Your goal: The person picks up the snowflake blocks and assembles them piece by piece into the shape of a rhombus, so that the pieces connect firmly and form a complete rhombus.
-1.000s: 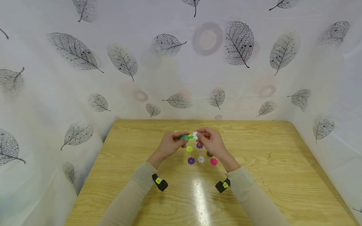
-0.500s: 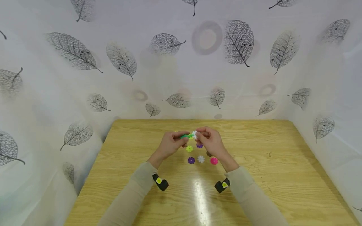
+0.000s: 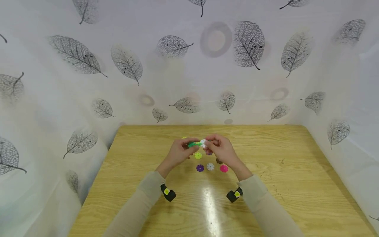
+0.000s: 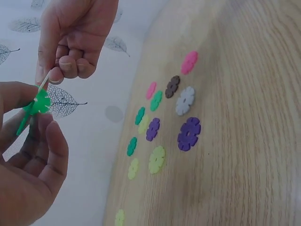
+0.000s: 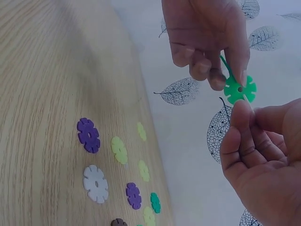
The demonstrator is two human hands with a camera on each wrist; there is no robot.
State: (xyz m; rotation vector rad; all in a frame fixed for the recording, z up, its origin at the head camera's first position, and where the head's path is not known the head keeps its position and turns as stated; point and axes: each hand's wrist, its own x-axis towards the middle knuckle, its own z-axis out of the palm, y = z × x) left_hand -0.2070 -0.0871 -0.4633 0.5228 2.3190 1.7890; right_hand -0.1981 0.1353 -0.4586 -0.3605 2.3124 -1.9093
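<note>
My left hand (image 3: 180,152) pinches two green notched flower discs (image 4: 41,102) that are joined at an angle. In the left wrist view, one faces the camera and the other is nearly edge-on. My right hand (image 3: 220,149) pinches a white notched disc (image 3: 203,143) between thumb and fingers. The white disc meets the rim of the nearer green disc (image 5: 241,89); how deep its slot sits there is hidden by my fingertips. Both hands are raised above the table, close together.
Loose notched discs lie on the wooden table (image 3: 281,191) below my hands: purple (image 3: 200,168), white (image 3: 210,166), pink (image 3: 224,168), yellow-green (image 3: 198,155), brown (image 3: 219,161) and several more. A leaf-printed curtain (image 3: 189,75) stands behind the table.
The white disc has shifted slightly left and down against the green discs, and the green pieces have tilted a little. Both hands otherwise stay nearly in place, still gripping.
</note>
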